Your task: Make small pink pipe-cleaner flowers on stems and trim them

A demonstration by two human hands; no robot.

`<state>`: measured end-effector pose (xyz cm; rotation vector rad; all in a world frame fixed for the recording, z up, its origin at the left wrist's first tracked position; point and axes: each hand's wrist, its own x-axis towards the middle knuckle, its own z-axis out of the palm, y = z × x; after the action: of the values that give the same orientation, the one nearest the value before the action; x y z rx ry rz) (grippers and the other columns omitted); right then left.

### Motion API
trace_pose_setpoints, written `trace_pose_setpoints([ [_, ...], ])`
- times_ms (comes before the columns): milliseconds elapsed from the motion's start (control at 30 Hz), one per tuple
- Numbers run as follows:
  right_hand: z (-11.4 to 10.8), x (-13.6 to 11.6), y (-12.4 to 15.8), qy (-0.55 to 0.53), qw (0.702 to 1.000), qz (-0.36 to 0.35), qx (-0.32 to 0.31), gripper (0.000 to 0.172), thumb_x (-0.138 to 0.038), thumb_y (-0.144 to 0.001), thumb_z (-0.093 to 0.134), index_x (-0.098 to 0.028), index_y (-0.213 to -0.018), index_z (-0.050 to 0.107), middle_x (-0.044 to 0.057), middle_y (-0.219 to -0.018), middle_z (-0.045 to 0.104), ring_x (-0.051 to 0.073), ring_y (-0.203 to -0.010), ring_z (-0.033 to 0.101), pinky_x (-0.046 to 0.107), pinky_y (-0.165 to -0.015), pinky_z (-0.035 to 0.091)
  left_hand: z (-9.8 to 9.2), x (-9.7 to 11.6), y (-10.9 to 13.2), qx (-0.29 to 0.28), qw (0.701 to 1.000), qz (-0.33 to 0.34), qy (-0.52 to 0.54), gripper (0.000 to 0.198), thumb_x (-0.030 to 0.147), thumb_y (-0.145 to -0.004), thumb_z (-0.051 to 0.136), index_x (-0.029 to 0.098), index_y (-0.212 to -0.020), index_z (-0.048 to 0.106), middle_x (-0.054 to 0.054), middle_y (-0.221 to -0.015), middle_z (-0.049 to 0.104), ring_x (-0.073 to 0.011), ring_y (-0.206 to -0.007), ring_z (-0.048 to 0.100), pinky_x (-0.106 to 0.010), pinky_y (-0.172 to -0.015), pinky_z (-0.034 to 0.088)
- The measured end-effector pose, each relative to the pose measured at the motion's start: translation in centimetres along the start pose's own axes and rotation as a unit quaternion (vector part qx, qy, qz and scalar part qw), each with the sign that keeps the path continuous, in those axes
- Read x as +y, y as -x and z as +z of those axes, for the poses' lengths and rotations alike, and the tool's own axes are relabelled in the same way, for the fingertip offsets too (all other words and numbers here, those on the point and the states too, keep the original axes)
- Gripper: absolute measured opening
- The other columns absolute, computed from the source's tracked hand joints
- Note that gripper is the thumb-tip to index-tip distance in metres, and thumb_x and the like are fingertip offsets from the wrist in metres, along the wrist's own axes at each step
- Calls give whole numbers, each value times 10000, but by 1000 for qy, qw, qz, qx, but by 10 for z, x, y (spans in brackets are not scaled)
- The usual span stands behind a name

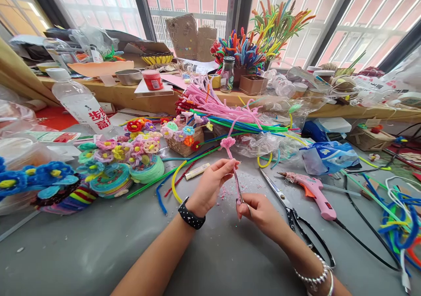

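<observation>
Near the middle of the view my left hand pinches a pink pipe cleaner between thumb and fingers. Just above those fingertips a small fluffy pink flower shape tops the pipe cleaner, with a thin pink strand curving up from it. Lower and to the right, my right hand is closed round the handles of small scissors, whose blades point up along the hanging pink stem. Whether the blades touch the stem I cannot tell. Pink fluff bits lie on the grey table beneath.
Large scissors and a pink glue gun lie right of my right hand. Behind are a pink pipe cleaner bundle and a flower basket. Yarn-wrapped flower pots and a bottle stand left; tangled pipe cleaners lie far right.
</observation>
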<state>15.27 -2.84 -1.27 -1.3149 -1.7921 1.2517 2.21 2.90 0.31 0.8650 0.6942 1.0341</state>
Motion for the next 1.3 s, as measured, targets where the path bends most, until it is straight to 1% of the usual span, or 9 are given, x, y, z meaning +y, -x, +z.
trace_pose_setpoints([
  [200, 1, -1, -2, 24, 999, 10, 39, 593, -723, -647, 344, -161, -477, 426, -39, -467, 349, 85, -472, 315, 211, -455, 247, 0, 1, 0, 17, 1000, 4, -13, 161, 310, -697, 597, 178, -778, 641, 0, -804, 562, -76, -715, 469, -188, -675, 356],
  [267, -1, -1, -2, 43, 997, 10, 64, 570, -702, -653, 375, -165, -465, 401, -44, -462, 320, 81, -466, 292, 210, -446, 237, 0, 3, 1, 16, 999, 7, -49, 207, 343, -701, 582, 179, -821, 624, -6, -826, 563, -89, -722, 484, -207, -682, 370],
  [333, -3, 0, -1, 59, 994, 10, 89, 553, -683, -662, 389, -169, -460, 391, -45, -461, 305, 83, -464, 283, 209, -439, 232, 1, 7, 2, 17, 993, 20, -116, 219, 370, -698, 575, 163, -762, 602, -5, -762, 557, -104, -703, 494, -225, -677, 378],
  [433, -6, 1, -1, 70, 991, 11, 114, 557, -692, -669, 361, -170, -482, 412, -31, -480, 348, 94, -482, 320, 211, -444, 243, 4, 13, 4, -1, 964, 45, -262, 286, 401, -687, 565, 142, -570, 529, 12, -579, 508, -104, -590, 470, -225, -604, 368],
  [567, -9, 3, -2, 63, 991, 13, 119, 577, -706, -676, 323, -167, -510, 447, -11, -502, 400, 108, -499, 357, 215, -449, 260, 9, 13, 7, -79, 923, 42, -373, 268, 382, -692, 553, 141, -576, 548, 2, -577, 541, -116, -586, 480, -224, -586, 365],
  [767, -10, 8, -3, 40, 994, -2, 105, 590, -717, -669, 318, -165, -531, 474, -10, -517, 402, 116, -523, 379, 211, -454, 270, 7, 10, 7, -104, 923, 26, -369, 247, 363, -704, 537, 141, -597, 540, 5, -582, 540, -110, -580, 481, -211, -558, 362],
  [933, -11, 6, -1, -6, 1000, -24, 18, 622, -734, -670, 260, -160, -537, 459, -18, -525, 392, 102, -505, 354, 219, -485, 283, 1, 15, 6, -182, 934, -22, -307, 263, 380, -716, 529, 136, -616, 528, 1, -594, 544, -98, -579, 493, -200, -554, 372],
  [1133, -16, 5, 1, -20, 998, -48, -33, 654, -745, -663, 207, -156, -666, 491, -14, -609, 396, 97, -534, 326, 215, -493, 302, -2, 16, 7, -234, 923, -51, -300, 284, 405, -715, 529, 136, -625, 519, 8, -568, 533, -92, -552, 497, -189, -521, 365],
  [1300, -14, 5, 0, -29, 998, -52, -11, 606, -733, -658, 283, -163, -643, 486, -6, -626, 411, 114, -579, 358, 218, -513, 307, -5, 20, 7, -227, 913, -50, -335, 289, 414, -705, 535, 140, -614, 522, 18, -561, 524, -81, -545, 468, -176, -501, 333],
])
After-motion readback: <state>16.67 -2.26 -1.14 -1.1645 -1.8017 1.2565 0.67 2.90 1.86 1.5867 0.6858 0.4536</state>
